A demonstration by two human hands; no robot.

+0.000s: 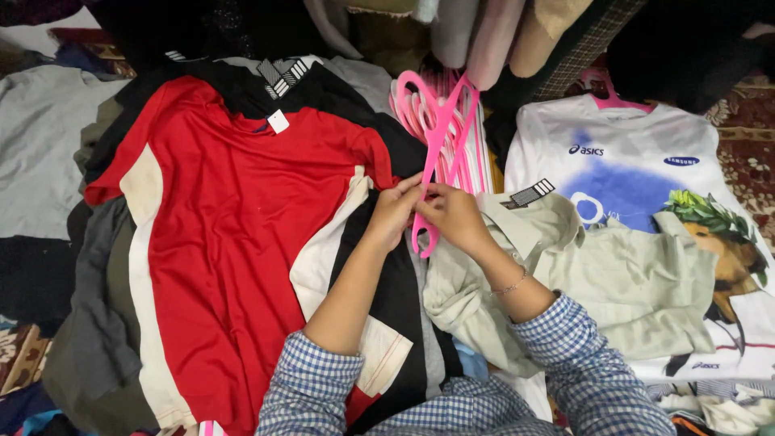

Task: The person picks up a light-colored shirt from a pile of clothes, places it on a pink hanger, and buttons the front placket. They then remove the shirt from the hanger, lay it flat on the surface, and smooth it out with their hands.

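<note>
My left hand (393,211) and my right hand (454,216) meet at the middle and both grip a pink plastic hanger (440,129) near its hook end, which points down toward me. The hanger's shoulders reach up over a stack of more pink hangers (412,109). A red T-shirt (242,226) with a small white tag lies flat to the left of my hands on a pile of dark clothes. A pale green collared shirt (622,282) lies crumpled to the right, under my right forearm.
A white printed T-shirt (630,161) on a pink hanger lies at the right, partly under the green shirt. Grey and black garments (40,161) spread at the left. Hanging clothes (484,32) crowd the top edge. A patterned rug (747,153) shows at the far right.
</note>
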